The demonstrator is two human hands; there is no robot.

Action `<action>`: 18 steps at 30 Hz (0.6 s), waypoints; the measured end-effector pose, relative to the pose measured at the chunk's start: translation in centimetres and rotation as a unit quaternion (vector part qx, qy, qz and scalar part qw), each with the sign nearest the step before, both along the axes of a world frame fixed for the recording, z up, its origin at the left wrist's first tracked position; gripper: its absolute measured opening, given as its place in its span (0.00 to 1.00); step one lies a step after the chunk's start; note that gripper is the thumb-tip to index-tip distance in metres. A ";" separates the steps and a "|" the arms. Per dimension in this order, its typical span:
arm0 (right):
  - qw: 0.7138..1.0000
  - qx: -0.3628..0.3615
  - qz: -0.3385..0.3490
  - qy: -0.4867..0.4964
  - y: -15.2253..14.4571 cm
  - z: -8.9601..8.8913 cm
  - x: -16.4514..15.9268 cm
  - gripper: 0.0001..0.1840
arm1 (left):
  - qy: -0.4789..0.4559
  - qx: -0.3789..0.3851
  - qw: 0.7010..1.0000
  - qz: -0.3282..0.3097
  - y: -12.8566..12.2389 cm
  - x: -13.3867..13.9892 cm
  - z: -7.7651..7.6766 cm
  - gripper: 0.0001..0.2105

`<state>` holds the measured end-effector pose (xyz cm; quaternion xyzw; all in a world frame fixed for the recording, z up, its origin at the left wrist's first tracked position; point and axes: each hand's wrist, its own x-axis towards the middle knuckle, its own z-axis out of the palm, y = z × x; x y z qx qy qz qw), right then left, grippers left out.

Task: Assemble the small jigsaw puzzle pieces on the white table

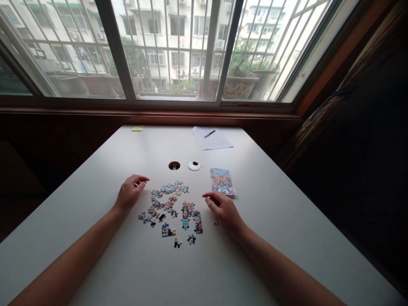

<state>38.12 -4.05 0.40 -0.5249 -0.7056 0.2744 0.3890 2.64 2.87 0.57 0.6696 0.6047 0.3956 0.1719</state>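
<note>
My left hand (131,192) rests on the table at the left of the loose jigsaw pieces (157,205), fingers loosely curled and apart, with nothing visible in them. On the other side, my right hand (225,209) hovers or rests just below the picture sheet (221,180), its fingers bent and parted; no piece shows in it. A single puzzle piece (216,221) lies by its wrist side. Between the hands are joined sections: a tall one (185,212), a strip (198,223) at its right, and a blue-and-yellow section (167,230) lower left. Two small clusters lie nearest me.
The white table (134,267) has a round cable hole (174,165) with its loose cover (194,165) beside it. Farther back are papers (212,142) with a pen (209,133) on top, and yellow sticky notes (137,128). A barred window stands behind the table; a curtain hangs right.
</note>
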 end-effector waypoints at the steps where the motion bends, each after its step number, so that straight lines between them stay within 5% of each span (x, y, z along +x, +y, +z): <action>1: 1.000 -0.001 0.000 0.000 0.0 0.0 0.0 0.11 | 0.000 -0.001 1.000 0.000 0.0 0.0 0.0 0.13; 18: 1.000 -0.029 0.007 -0.003 -0.5 0.8 0.0 0.11 | 0.003 -0.027 0.999 -0.028 -0.4 -0.1 0.4 0.14</action>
